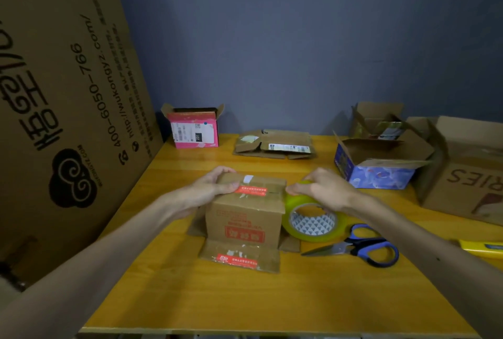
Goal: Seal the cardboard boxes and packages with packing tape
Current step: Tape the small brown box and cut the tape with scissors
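While the small cardboard box stands around the middle of the desk, both hands work at its top face. The top flaps are folded down, and a red label lies across them. Lower flaps splay flat on the desk around the base; the one towards the near edge carries a second red label.

The left hand holds the box's upper left corner, fingers curled over the far edge and thumb pressed on the top beside the label. The right hand grips the tape roll, fingers curled over its rim. The yellowish roll stands on edge against the box's right side, its patterned core facing the near edge. The fingertips meet the box's upper right edge. Whether a strip of tape is drawn out cannot be told.

Blue-handled scissors lie closed just right of the roll, blades pointing towards the box. A yellow object, partly cut off, lies at the right edge.

Along the far edge: a pink box with open flaps near the far left corner, a flattened carton at the centre, and a blue printed box, open, to the right. Behind that stands a smaller open carton, and beside it a large brown carton at the far right corner. A tall printed cardboard panel leans along the left edge.
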